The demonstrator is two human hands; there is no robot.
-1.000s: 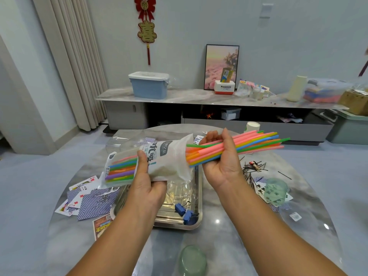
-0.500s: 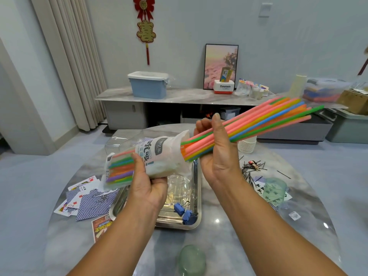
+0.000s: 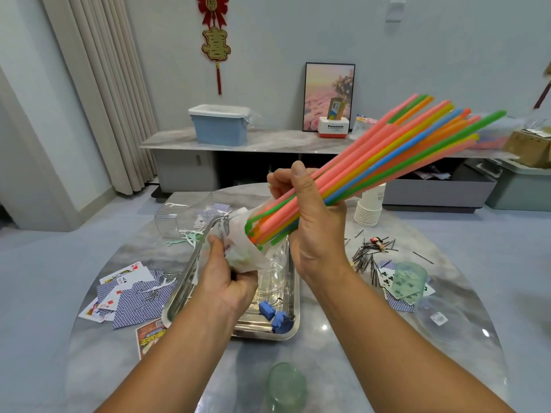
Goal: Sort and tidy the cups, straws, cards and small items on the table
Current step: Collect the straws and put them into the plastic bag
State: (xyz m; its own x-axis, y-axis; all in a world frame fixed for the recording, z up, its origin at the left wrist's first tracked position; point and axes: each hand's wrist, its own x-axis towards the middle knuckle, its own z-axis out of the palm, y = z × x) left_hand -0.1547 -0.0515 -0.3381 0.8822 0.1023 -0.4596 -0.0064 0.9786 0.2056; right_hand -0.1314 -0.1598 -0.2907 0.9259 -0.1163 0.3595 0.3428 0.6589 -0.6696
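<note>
1. My right hand [image 3: 316, 222] is clenched round a thick bundle of coloured straws [image 3: 396, 153]; my thumb lies across the front of the bundle and the fingers wrap behind it. The straws slant up and to the right, fanning out at their far ends.
2. My left hand [image 3: 226, 275] grips the crumpled white straw bag [image 3: 238, 242], its fingers curled into the plastic. The lower ends of the straws sit just at the mouth of the bag; both are held in the air above the metal tray [image 3: 265, 332].
3. The straws are too many and too overlapped for me to count; I see pink, orange, yellow, green and blue ones.
4. In the tray lie two blue clips [image 3: 274, 314] and one clear plastic cup [image 3: 272, 278], partly hidden behind the bag.
5. On the round marble table [image 3: 343, 368] there are two green translucent cups: one [image 3: 286, 386] near the front edge, one [image 3: 408, 281] on the right, standing on playing cards [image 3: 390, 281].
6. A larger spread of playing cards [image 3: 131, 296] lies on the left, some face up, most face down; I cannot count them.
7. One stack of white paper cups [image 3: 369, 204] stands at the far right of the table.
8. A loose heap of black hairpins [image 3: 369, 254] lies right of the tray, too tangled to count.
</note>
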